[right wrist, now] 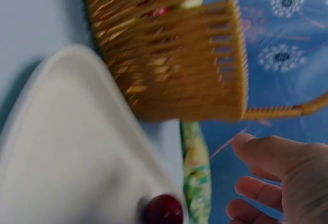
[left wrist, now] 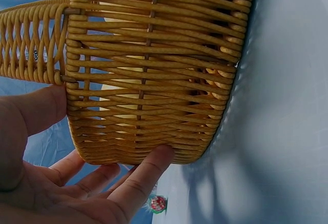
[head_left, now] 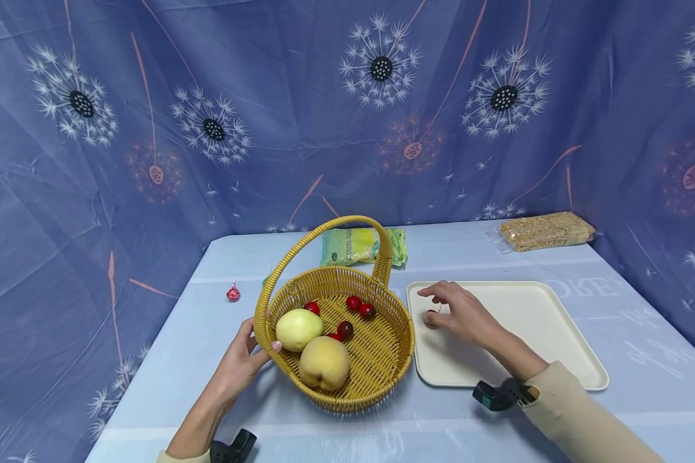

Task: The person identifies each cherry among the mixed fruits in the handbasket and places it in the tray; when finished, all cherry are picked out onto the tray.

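A wicker basket (head_left: 376, 360) with a hoop handle (head_left: 324, 235) holds a pale green apple (head_left: 298, 328), a yellow peach (head_left: 324, 363) and several red cherries (head_left: 354, 302). My left hand (head_left: 255, 350) grips its left rim, thumb over the edge. In the left wrist view its fingers (left wrist: 141, 175) press against the basket's wall (left wrist: 154, 70). My right hand (head_left: 440, 312) hovers over the left part of a cream tray (head_left: 527, 321), fingers loosely curled beside one cherry (head_left: 430, 315). That cherry (right wrist: 163, 209) lies on the tray (right wrist: 77, 147), apart from the fingers (right wrist: 266, 152).
A red foil-wrapped sweet (head_left: 233, 293) lies left of the basket. Behind the basket lies a green packet (head_left: 361, 246), and a clear packet of brown food (head_left: 547, 231) is at the back right. Blue patterned cloth walls in the table on three sides.
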Action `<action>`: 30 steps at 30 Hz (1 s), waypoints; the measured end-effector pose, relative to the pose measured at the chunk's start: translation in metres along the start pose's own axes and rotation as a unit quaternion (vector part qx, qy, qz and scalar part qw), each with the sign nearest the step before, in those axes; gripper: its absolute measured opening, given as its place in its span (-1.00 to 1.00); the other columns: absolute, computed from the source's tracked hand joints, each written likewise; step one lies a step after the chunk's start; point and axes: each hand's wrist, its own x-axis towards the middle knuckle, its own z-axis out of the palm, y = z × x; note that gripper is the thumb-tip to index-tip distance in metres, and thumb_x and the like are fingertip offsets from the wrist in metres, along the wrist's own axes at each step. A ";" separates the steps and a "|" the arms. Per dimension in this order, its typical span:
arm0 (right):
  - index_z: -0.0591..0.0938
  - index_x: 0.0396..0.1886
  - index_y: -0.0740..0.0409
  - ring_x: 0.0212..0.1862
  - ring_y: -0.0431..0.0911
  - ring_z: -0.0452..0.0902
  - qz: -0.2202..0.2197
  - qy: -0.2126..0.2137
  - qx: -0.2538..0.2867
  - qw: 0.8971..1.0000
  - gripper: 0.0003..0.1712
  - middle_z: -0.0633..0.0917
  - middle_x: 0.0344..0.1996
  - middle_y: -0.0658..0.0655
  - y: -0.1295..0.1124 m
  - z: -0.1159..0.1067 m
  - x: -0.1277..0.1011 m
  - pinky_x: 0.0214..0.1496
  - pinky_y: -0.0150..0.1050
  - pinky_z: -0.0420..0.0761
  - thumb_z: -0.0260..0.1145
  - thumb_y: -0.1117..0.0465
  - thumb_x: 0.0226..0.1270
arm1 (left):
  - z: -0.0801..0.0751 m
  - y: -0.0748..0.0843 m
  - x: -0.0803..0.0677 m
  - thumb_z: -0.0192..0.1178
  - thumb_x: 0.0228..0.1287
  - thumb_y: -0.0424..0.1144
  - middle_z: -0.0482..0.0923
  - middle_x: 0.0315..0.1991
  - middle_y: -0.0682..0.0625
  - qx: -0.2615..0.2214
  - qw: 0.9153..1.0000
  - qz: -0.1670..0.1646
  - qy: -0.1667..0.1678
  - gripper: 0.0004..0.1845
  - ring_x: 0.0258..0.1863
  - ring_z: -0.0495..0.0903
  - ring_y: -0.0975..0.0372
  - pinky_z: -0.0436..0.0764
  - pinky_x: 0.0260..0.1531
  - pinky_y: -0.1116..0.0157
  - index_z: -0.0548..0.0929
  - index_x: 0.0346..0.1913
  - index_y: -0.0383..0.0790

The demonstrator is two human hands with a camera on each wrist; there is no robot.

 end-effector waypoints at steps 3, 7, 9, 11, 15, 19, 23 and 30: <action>0.62 0.03 0.05 -0.12 -0.07 0.57 -0.017 0.000 0.009 1.000 -0.55 0.67 -0.10 0.04 -0.012 -0.005 0.005 -0.14 -0.12 0.56 0.44 0.14 0.10 | 0.000 0.000 0.000 0.24 0.23 -0.20 0.18 0.40 -0.16 -0.001 1.000 0.000 0.000 -0.30 0.46 0.06 -0.09 0.09 0.33 -0.23 0.14 0.36 -0.16; 0.61 0.04 0.02 -0.10 -0.08 0.56 -0.034 -0.010 0.021 0.999 -0.54 0.66 -0.08 0.03 -0.030 -0.007 0.013 -0.14 -0.10 0.57 0.44 0.12 0.09 | 0.000 0.000 0.000 0.24 0.24 -0.20 0.17 0.41 -0.15 0.000 1.000 -0.001 0.001 -0.30 0.46 0.07 -0.09 0.08 0.34 -0.23 0.14 0.37 -0.14; 0.61 0.05 0.01 -0.09 -0.10 0.55 -0.041 -0.017 0.025 0.999 -0.53 0.66 -0.08 0.03 -0.039 -0.008 0.016 -0.15 -0.14 0.56 0.44 0.10 0.10 | 0.000 0.000 -0.001 0.24 0.24 -0.20 0.17 0.41 -0.15 0.000 1.000 -0.001 0.001 -0.29 0.46 0.08 -0.09 0.08 0.34 -0.23 0.13 0.37 -0.14; 0.61 0.05 0.01 -0.10 -0.12 0.52 -0.048 -0.025 0.030 0.998 -0.53 0.65 -0.07 0.02 -0.047 -0.008 0.020 -0.18 -0.20 0.54 0.43 0.08 0.10 | 0.000 0.000 -0.001 0.24 0.24 -0.21 0.18 0.41 -0.16 0.000 1.000 -0.001 0.001 -0.29 0.45 0.08 -0.09 0.09 0.33 -0.23 0.13 0.37 -0.13; 0.59 0.08 0.01 -0.10 -0.10 0.52 -0.066 -0.044 0.038 0.996 -0.51 0.63 -0.06 0.03 -0.061 -0.007 0.027 -0.18 -0.24 0.52 0.41 0.05 0.12 | 0.000 0.000 -0.001 0.24 0.24 -0.21 0.19 0.40 -0.17 -0.002 1.000 -0.001 0.001 -0.29 0.45 0.09 -0.08 0.10 0.33 -0.23 0.13 0.37 -0.13; 0.59 0.09 0.01 -0.08 -0.10 0.52 -0.088 -0.060 0.041 0.993 -0.50 0.63 -0.10 0.01 -0.072 -0.003 0.035 -0.11 -0.20 0.54 0.42 0.06 0.12 | 0.000 -0.001 -0.001 0.25 0.23 -0.21 0.22 0.39 -0.18 -0.002 1.000 -0.003 0.002 -0.29 0.45 0.10 -0.08 0.12 0.33 -0.22 0.14 0.37 -0.13; 0.60 0.09 0.00 -0.04 -0.13 0.52 -0.101 -0.080 0.028 0.991 -0.50 0.64 -0.11 -0.04 -0.081 0.001 0.044 -0.05 -0.17 0.54 0.41 0.04 0.13 | 0.000 -0.001 -0.001 0.25 0.23 -0.20 0.24 0.38 -0.18 -0.002 1.000 -0.003 0.002 -0.29 0.44 0.11 -0.08 0.14 0.32 -0.21 0.14 0.36 -0.13; 0.58 0.11 -0.02 0.11 -0.11 0.50 -0.116 -0.131 0.024 0.984 -0.52 0.64 0.00 0.01 -0.087 0.009 0.059 0.12 -0.09 0.52 0.36 -0.01 0.19 | 0.000 -0.001 -0.001 0.25 0.23 -0.19 0.21 0.40 -0.16 -0.003 1.000 -0.003 0.000 -0.29 0.45 0.09 -0.08 0.12 0.33 -0.21 0.13 0.37 -0.13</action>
